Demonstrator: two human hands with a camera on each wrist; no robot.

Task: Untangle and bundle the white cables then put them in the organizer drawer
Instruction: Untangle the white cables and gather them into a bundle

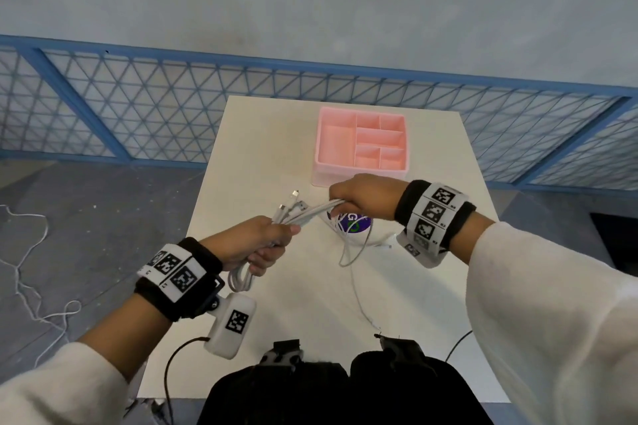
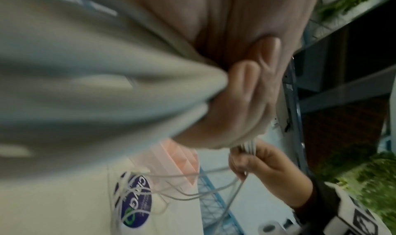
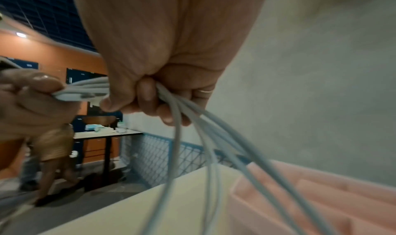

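Observation:
Both hands hold a bunch of white cables (image 1: 310,212) above the white table (image 1: 310,304). My left hand (image 1: 257,243) grips the bunch near the plug ends (image 1: 293,203), and loops (image 1: 241,278) hang below its fist. My right hand (image 1: 359,197) grips the same strands farther right, fingers curled round them (image 3: 150,93). Loose strands (image 3: 193,137) drop from the right hand to the table and trail toward the near edge (image 1: 360,300). The pink organizer drawer (image 1: 360,145), with several compartments holding nothing, sits just beyond the right hand.
A round purple sticker (image 1: 355,222) lies on the table under the cables. A blue mesh fence (image 1: 138,107) runs behind the table. More thin white cord (image 1: 31,286) lies on the grey floor at left. A person (image 3: 51,145) stands in the background of the right wrist view.

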